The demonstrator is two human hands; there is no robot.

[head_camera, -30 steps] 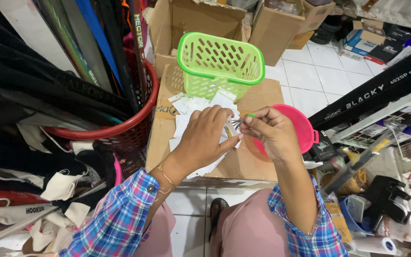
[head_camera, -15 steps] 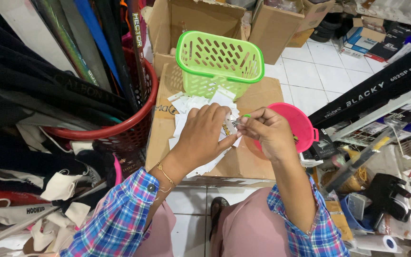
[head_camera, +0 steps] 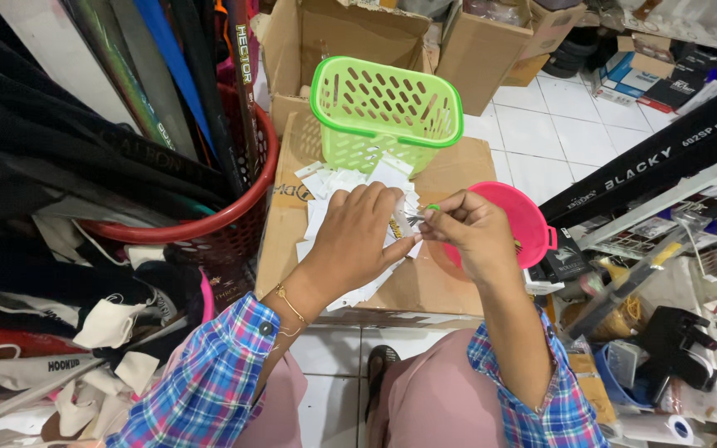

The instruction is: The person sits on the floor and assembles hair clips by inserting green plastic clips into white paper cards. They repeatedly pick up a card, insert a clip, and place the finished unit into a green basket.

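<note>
Left hand fingers: the left hand point(head_camera: 357, 241) has its fingers point(head_camera: 375, 207) curled together, tips pinching a small card-like piece point(head_camera: 397, 226) with a yellowish patch — what it is exactly is too small to tell.

Right hand fingers: the right hand point(head_camera: 470, 235) has thumb and forefinger pressed together on a small green-tipped item point(head_camera: 430, 209); the other fingers are folded into the palm.

Between the fingertips: the two hands meet tip to tip, the small piece held in the gap, above the cardboard.

Just under the fingers: a loose heap of white paper tags point(head_camera: 342, 187) lies scattered beneath and beyond the left fingers, spilling toward the wrist side too.

Beneath that: a flattened cardboard sheet point(head_camera: 441, 286) carries the tags and sits under both hands.

Just beyond the right knuckles: a pink round bowl point(head_camera: 524, 220) with a small handle, partly hidden by the right hand.

Farther past the fingertips: a green plastic basket point(head_camera: 387, 112) with a slotted wall stands upright on the cardboard's far edge.

Beyond the basket: open cardboard boxes point(head_camera: 358, 37).

Left of the left hand: a red mesh tub point(head_camera: 217, 220) packed with long dark rod sleeves point(head_camera: 126, 124).

Wrists outward: a thin gold bracelet point(head_camera: 290, 304) on the left wrist — then blue plaid sleeves point(head_camera: 209, 386) on both arms.
</note>
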